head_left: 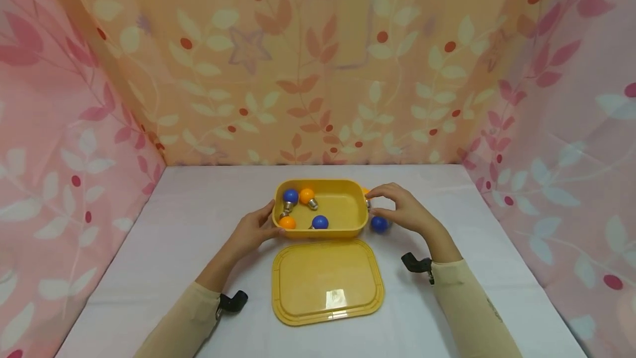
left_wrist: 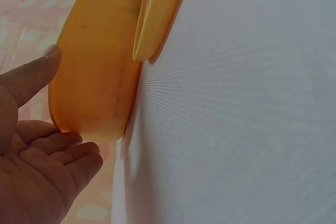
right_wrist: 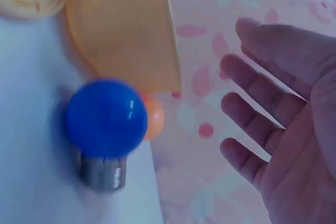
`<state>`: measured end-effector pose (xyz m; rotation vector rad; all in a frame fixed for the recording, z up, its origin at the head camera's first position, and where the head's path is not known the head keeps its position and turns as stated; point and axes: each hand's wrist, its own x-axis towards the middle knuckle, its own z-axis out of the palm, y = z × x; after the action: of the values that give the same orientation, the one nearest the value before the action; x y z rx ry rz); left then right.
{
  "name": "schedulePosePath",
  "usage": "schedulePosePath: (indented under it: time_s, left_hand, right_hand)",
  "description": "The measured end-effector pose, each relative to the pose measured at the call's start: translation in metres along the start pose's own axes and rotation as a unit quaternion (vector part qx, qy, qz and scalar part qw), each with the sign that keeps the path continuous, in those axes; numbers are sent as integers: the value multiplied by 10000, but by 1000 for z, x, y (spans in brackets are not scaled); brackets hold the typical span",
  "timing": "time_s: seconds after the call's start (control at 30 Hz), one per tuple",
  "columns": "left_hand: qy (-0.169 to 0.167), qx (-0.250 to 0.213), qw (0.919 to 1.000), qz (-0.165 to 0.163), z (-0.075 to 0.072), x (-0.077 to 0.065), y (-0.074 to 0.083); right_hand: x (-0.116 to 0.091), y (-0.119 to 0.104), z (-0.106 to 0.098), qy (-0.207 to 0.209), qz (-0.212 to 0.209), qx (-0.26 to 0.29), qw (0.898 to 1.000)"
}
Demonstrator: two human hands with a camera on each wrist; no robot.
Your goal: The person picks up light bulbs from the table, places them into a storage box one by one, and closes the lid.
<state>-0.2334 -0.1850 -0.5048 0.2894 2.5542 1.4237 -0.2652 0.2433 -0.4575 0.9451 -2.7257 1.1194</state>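
Note:
My left hand (head_left: 255,226) holds the left end of a yellow plastic container (head_left: 348,232), thumb at the front wall and fingers along the end wall. Inside lie two orange light bulbs (head_left: 307,196) and two blue light bulbs (head_left: 291,196) with silver screw bases. Beyond the container's right end, my right hand (head_left: 404,208) hovers with fingers apart and nothing between them. Below it on the table is a blue light bulb (right_wrist: 106,119). Another orange light bulb (right_wrist: 154,118) is partly hidden behind that one in the right wrist view, near the container wall.
A yellow lid (head_left: 318,280) lies flat in front of the container, nearer to me. White cloth covers the table (head_left: 199,192). Patterned fabric walls (head_left: 308,70) enclose the back and both sides. Each sleeve carries a black wrist camera (head_left: 232,301).

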Motion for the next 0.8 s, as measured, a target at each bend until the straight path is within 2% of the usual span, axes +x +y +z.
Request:
schedulePosePath:
  time_s: [0.13, 0.33, 0.6, 0.8]
  left_hand:
    - [-53, -16, 10000, -69, 3, -4, -4]
    - [48, -23, 10000, 59, 3, -2, -5]
    - [51, -14, 10000, 66, -2, 1, -1]
    - [-20, -108, 9999, -1, 0, 1, -2]
  right_hand:
    - [-12, 15, -3, -345, 439, 255, 9981]
    - [-17, 39, -13, -763, 1107, 683, 9886]
    - [-25, 73, -11, -1175, 1343, 1286, 9755]
    - [-32, 87, -2, -1194, 1476, 1418, 9715]
